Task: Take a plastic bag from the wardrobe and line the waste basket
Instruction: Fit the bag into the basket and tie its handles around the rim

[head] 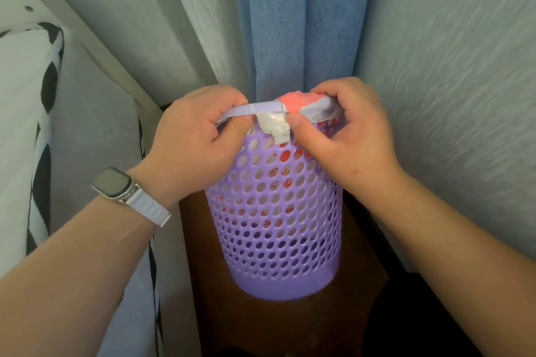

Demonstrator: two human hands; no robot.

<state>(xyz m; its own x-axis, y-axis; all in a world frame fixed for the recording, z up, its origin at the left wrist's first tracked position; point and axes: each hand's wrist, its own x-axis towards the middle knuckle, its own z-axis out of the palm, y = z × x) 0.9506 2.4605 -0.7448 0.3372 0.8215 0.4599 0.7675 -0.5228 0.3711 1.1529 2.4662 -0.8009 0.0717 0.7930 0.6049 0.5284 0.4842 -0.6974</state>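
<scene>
the purple waste basket (275, 211) stands on a brown wooden surface (290, 322) in a corner, with a blue curtain (290, 23) hanging behind it and pale textured wall on either side. the plastic bag (295, 104) is already inside: white film with red print shows through the holes in the basket wall, and a bunch of red and white plastic is folded over the near rim.

the left hand (197, 139) is closed on the rim at the left, fingers curled over the top and thumb pressing below, so it seems to steady the basket and pin the bag edge. a watch (116, 182) with a white strap sits on that wrist. the right hand (345, 136) is closed too, pinching the bunched plastic at the rim, with the thumb on the white fold that hangs just outside the wall.

judging by this, the bag is fetched and dropped in, and the step in hand is cuffing its mouth over the rim. the far side of the rim is hidden behind the hands, so whether it is covered there cannot be told. the next move likely calls for spreading the gathered plastic sideways round the rim while the other hand holds the part already seated, pulling gently so the thin film neither tears nor slips back inside.

a black and white patterned cloth (34, 124) lies at the left.
</scene>
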